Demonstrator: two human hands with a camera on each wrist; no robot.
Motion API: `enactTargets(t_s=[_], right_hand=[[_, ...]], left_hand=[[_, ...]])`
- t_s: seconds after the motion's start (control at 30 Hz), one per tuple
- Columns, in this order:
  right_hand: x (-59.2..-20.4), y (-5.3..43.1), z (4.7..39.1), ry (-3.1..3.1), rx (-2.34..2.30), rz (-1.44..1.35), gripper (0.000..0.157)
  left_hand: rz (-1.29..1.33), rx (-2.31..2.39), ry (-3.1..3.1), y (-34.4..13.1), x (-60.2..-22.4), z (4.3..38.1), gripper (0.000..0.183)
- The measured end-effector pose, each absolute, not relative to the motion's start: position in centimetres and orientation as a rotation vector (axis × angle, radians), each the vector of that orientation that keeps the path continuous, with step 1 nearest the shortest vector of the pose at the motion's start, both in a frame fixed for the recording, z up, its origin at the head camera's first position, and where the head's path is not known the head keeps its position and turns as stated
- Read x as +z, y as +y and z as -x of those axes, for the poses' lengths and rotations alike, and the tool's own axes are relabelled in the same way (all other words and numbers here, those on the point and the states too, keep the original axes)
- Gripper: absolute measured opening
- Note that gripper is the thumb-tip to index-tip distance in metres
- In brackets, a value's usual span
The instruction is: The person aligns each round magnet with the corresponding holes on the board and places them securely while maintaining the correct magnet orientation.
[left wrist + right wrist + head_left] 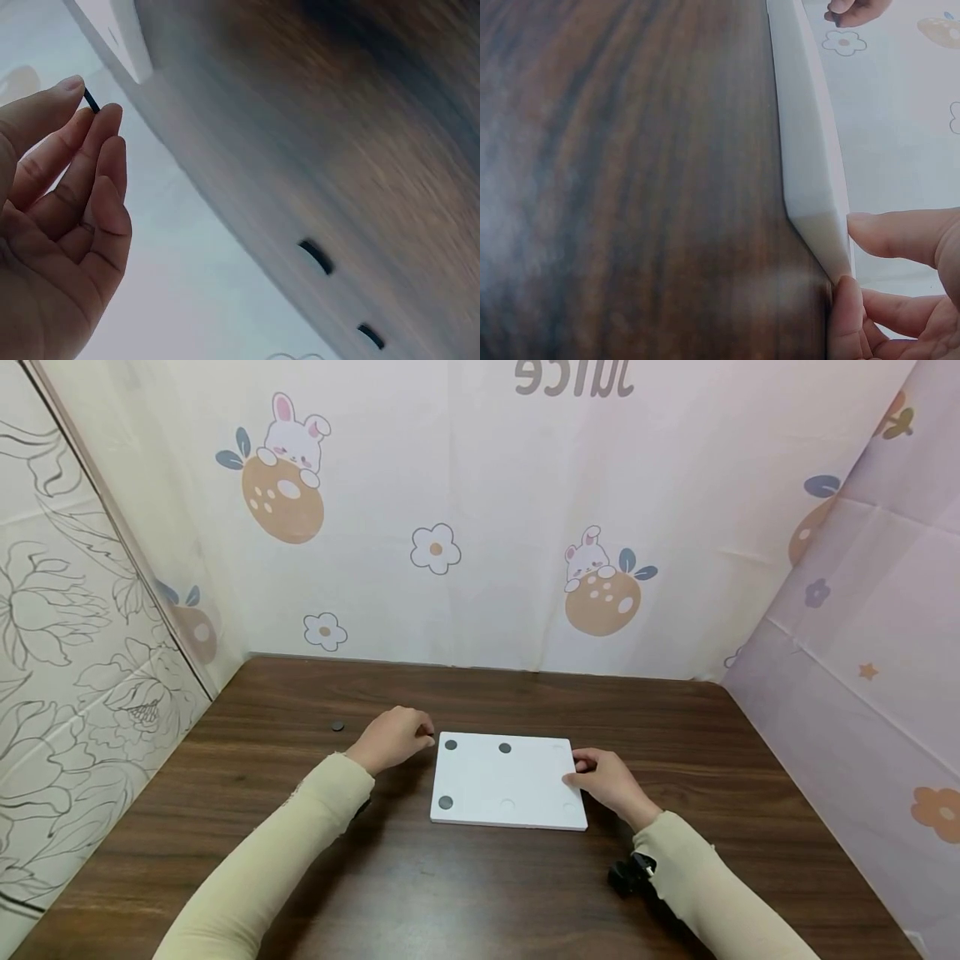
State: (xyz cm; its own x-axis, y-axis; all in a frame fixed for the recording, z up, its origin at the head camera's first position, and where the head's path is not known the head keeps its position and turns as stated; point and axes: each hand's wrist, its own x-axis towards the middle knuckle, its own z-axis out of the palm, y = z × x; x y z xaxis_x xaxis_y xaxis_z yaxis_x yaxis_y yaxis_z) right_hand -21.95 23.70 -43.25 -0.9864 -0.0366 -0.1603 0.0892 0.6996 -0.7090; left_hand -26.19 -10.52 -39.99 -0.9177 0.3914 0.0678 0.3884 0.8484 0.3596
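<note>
A white rectangular board (517,777) lies on the table with dark round discs in three places: the far left corner (451,745), the far middle (505,748) and the near left corner (446,802). Faint round outlines mark its other spots. Between thumb and fingertips, my left hand (393,739) pinches a thin black disc (91,100), seen edge-on in the left wrist view, just left of the board. My right hand (606,781) holds the board's right edge, thumb on top and fingers against the side.
Two loose black discs (316,257) lie on the table in the left wrist view; the head view shows one disc (337,726) left of my left hand. The brown wooden table (450,893) meets a patterned curtain (495,610) behind.
</note>
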Motion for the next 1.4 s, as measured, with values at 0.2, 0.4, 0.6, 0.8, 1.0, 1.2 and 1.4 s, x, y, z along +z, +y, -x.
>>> enactTargets(t_s=[0.2, 0.4, 0.6, 0.8, 1.0, 1.2, 1.4], right_hand=[[-43.3, 23.8, 22.0, 2.744, -1.153, -0.040, 0.052], [-43.5, 23.8, 22.0, 2.746, -1.145, -0.051, 0.051], [-43.5, 23.8, 22.0, 2.747, -1.137, -0.051, 0.051], [-43.5, 23.9, 22.0, 2.753, -1.138, -0.047, 0.052], [-43.5, 23.9, 22.1, 2.753, -1.145, -0.042, 0.052], [-43.5, 23.8, 22.0, 2.750, -1.143, -0.044, 0.052], [-43.4, 23.8, 22.1, 2.755, -1.130, -0.040, 0.052]], left_hand=[[-0.672, 0.679, 2.962, -9.5, -40.0, 25.5, 0.014], [-0.746, 0.705, 2.947, -8.6, -39.9, 24.8, 0.013], [-0.811, 0.683, 2.948, -7.8, -39.9, 24.1, 0.012], [-0.886, 0.633, 2.961, -6.9, -40.0, 23.4, 0.010], [-0.970, 0.635, 2.945, -6.1, -40.0, 22.8, 0.009], [-1.036, 0.667, 2.908, -5.4, -39.9, 22.2, 0.008], [-1.100, 0.672, 2.883, -4.7, -39.9, 21.9, 0.007]])
